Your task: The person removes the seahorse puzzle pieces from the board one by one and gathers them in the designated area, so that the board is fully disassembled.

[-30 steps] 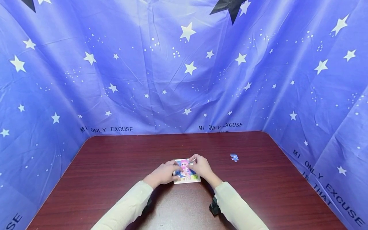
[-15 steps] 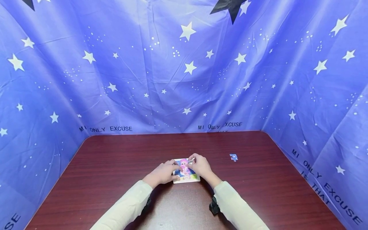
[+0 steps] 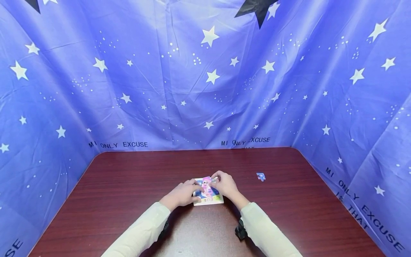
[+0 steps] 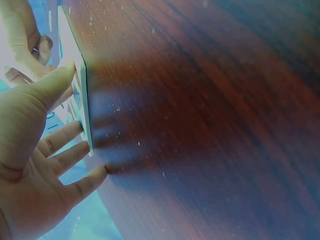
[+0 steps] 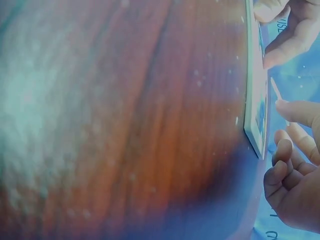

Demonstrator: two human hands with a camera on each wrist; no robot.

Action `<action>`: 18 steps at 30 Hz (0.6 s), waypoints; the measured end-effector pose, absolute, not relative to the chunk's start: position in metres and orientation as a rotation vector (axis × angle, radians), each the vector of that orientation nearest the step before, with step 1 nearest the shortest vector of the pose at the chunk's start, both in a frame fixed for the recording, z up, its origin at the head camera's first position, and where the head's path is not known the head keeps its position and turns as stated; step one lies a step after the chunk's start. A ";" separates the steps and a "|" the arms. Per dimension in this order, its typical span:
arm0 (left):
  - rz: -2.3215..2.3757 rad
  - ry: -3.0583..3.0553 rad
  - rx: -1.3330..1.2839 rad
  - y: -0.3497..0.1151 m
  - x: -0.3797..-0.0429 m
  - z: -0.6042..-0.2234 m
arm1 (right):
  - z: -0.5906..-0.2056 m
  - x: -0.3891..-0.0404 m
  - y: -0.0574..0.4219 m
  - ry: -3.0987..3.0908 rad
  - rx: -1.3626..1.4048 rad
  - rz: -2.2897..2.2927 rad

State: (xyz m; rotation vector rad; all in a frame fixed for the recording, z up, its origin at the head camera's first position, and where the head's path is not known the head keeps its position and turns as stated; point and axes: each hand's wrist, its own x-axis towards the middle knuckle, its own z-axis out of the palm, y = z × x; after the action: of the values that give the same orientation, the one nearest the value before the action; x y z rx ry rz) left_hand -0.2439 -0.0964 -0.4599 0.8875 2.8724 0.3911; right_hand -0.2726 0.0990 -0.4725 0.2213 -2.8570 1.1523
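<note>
A small jigsaw puzzle (image 3: pixel 216 200) with a white border and a pink cartoon figure lies on the table. My left hand (image 3: pixel 183 193) rests at its left side, thumb and fingertips touching the board; several of its fingers are spread in the left wrist view. My right hand (image 3: pixel 226 185) is over the upper right part and pinches a thin puzzle piece (image 5: pixel 276 89) between thumb and fingers. In the right wrist view that piece stands tilted just above the board. Its printed face is mostly hidden by the fingers. One loose blue puzzle piece (image 3: pixel 261 176) lies to the right.
The dark red wooden table (image 3: pixel 135 171) has rounded far corners. A blue cloth (image 3: pixel 179 82) with white stars and black lettering hangs around its back and sides. A black wrist device (image 3: pixel 240 230) sits under the right sleeve.
Both hands stay almost in place. The pink part near the right fingertips has tilted slightly at the board's top edge. The loose blue piece has not moved on the table.
</note>
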 end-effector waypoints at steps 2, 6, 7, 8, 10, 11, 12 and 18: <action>0.394 2.872 0.881 -0.096 -0.244 -0.461 | -0.471 -0.272 0.101 -2.845 0.229 1.150; 0.397 2.871 0.881 -0.096 -0.244 -0.462 | -0.469 -0.271 0.104 -2.824 0.256 1.140; 0.398 2.871 0.882 -0.096 -0.244 -0.462 | -0.469 -0.271 0.105 -2.822 0.256 1.143; 0.400 2.870 0.881 -0.096 -0.244 -0.462 | -0.468 -0.271 0.106 -2.822 0.253 1.146; 0.407 2.867 0.878 -0.096 -0.244 -0.462 | -0.467 -0.271 0.109 -2.826 0.238 1.144; 0.411 2.865 0.875 -0.096 -0.244 -0.462 | -0.467 -0.271 0.110 -2.830 0.226 1.143; 0.413 2.864 0.871 -0.096 -0.244 -0.462 | -0.467 -0.271 0.111 -2.833 0.214 1.140; 0.412 2.865 0.869 -0.096 -0.244 -0.461 | -0.470 -0.273 0.118 -2.840 0.206 1.102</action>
State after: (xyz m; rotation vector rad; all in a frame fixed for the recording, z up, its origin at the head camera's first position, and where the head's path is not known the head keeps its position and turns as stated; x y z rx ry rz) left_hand -0.2435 -0.0963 -0.4612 0.8689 2.8652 0.4125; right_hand -0.2729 0.1180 -0.4699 0.2057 -2.8401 1.1022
